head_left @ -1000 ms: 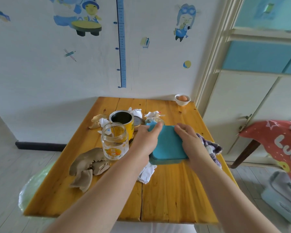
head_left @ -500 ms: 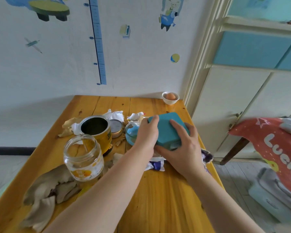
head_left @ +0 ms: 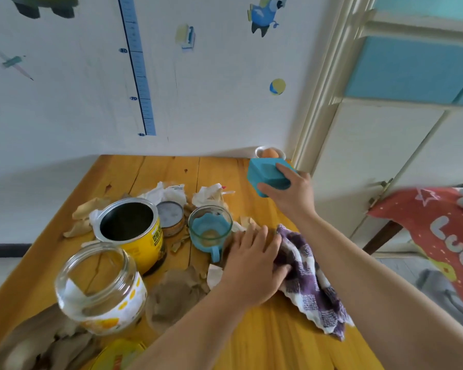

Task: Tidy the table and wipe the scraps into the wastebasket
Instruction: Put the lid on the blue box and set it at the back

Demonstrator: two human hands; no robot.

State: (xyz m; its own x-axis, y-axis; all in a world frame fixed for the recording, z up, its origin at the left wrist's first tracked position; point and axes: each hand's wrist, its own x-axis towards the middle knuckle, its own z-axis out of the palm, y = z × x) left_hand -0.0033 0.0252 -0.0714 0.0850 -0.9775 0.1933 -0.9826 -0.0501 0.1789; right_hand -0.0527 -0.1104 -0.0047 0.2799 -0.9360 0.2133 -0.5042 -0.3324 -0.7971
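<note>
Bench (head_left: 265, 343): wooden, against white stickered wall (head_left: 211, 102).
Scraps (head_left: 211, 193): paper strewn mid-frame among cans.
Right hand (head_left: 292, 193): gripping teal box (head_left: 265, 173), upper right.
Left hand (head_left: 254, 265): flat, fingers spread, on purple cloth (head_left: 308, 279).

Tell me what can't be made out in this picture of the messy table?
All in the head view:
- Wastebasket: not in view at all.
- Small bowl with an egg: mostly hidden behind the teal box in the right hand.
- Purple checked cloth: its left part lies under the left hand.
- Glass jar: label blurred, unreadable.
- Yellow lid: cut off by the bottom edge.
</note>
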